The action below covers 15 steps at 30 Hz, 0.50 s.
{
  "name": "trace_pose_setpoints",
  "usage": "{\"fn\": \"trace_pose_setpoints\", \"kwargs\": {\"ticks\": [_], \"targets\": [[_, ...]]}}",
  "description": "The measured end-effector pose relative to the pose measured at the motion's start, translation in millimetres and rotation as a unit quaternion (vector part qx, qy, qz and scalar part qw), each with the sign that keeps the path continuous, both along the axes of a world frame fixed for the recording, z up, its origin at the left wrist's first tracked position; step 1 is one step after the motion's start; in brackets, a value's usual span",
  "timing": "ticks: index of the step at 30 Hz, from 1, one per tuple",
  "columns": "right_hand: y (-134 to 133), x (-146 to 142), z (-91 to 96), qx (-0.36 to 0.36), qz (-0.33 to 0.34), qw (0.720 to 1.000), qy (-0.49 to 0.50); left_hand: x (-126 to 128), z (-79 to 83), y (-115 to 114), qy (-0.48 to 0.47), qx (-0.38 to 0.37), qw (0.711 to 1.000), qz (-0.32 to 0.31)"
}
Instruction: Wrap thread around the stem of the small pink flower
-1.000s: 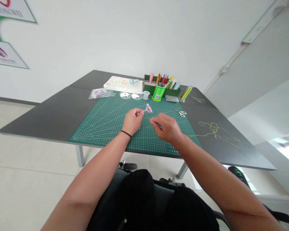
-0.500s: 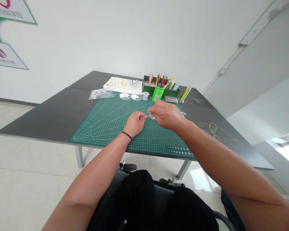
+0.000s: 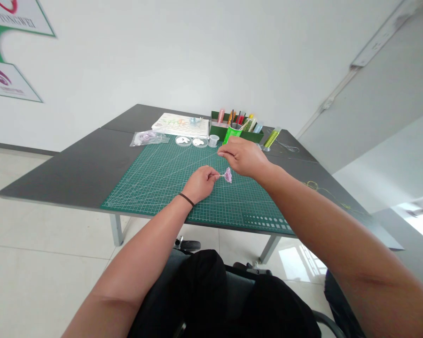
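My left hand (image 3: pixel 200 183) pinches the thin stem of a small lilac artificial flower (image 3: pixel 228 175) over the green cutting mat (image 3: pixel 155 188). The bloom points to the right, clear of the fingertips. Just above and beyond it, my right hand (image 3: pixel 245 156) is closed, thumb and fingers pressed together. Whatever lies in that pinch, perhaps a fine thread, is too small to make out. The right hand partly covers a green can (image 3: pixel 231 134) holding brushes and sticks.
A bag of lilac pieces (image 3: pixel 148 137), two dishes of white bits (image 3: pixel 183 141), a small clear cup (image 3: pixel 213 140) and a white padded board (image 3: pixel 176 125) sit at the back. Beside them stands a dark green box (image 3: pixel 216 129) of coloured tubes. Yellow-green thread (image 3: pixel 312 186) lies right.
My right hand has lifted up and away from the flower, so the bloom now shows fully. My left hand has shifted slightly right and nearer me, keeping the stem.
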State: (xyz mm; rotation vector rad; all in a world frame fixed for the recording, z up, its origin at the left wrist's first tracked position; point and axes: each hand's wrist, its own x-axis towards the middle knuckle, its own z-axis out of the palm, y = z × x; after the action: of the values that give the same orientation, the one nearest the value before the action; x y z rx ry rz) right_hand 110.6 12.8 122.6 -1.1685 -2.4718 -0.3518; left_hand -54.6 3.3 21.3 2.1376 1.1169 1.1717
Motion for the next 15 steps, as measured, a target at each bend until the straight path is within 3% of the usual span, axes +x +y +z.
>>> {"fn": "trace_pose_setpoints", "kwargs": {"ticks": [15], "targets": [[26,12,-12.6,-0.070,-0.031,0.994,0.079,-1,0.2,-3,-0.003,0.033,0.999,-0.037]]}}
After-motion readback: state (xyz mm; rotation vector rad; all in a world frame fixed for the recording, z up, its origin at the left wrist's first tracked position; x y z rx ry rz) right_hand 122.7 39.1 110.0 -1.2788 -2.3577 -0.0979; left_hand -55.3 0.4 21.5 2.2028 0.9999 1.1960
